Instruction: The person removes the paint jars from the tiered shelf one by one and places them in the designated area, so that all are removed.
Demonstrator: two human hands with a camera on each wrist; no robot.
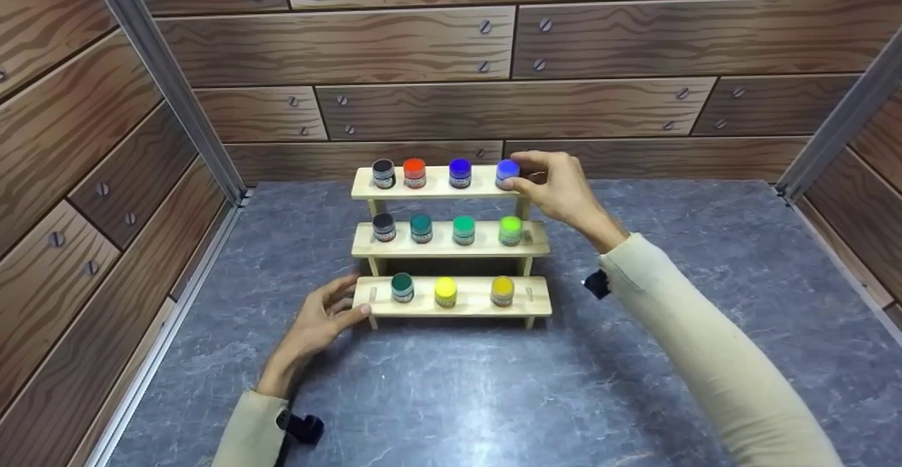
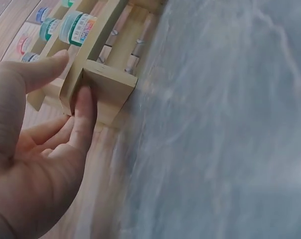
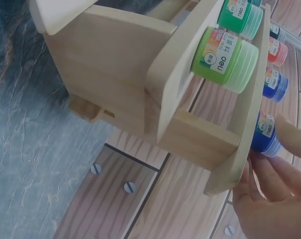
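Observation:
A three-tier wooden display rack (image 1: 451, 305) carries small paint jars in rows. At the right end of the top tier, my right hand (image 1: 560, 185) pinches a blue paint jar (image 1: 507, 170) between thumb and fingers. The right wrist view shows this blue jar (image 3: 265, 133) at the tier's edge, with the fingers (image 3: 270, 174) curled around its far side. My left hand (image 1: 317, 319) grips the left end of the bottom tier, thumb on top. In the left wrist view its fingers (image 2: 83, 117) reach under the board, against the rack's leg.
The top tier also bears black, red and dark blue jars (image 1: 460, 172). On the middle tier stand a black jar and several green ones (image 1: 464, 229). The bottom tier holds dark green, yellow and ochre jars (image 1: 502, 291). Wood-patterned walls (image 1: 416, 111) enclose the grey marbled table (image 1: 437, 389).

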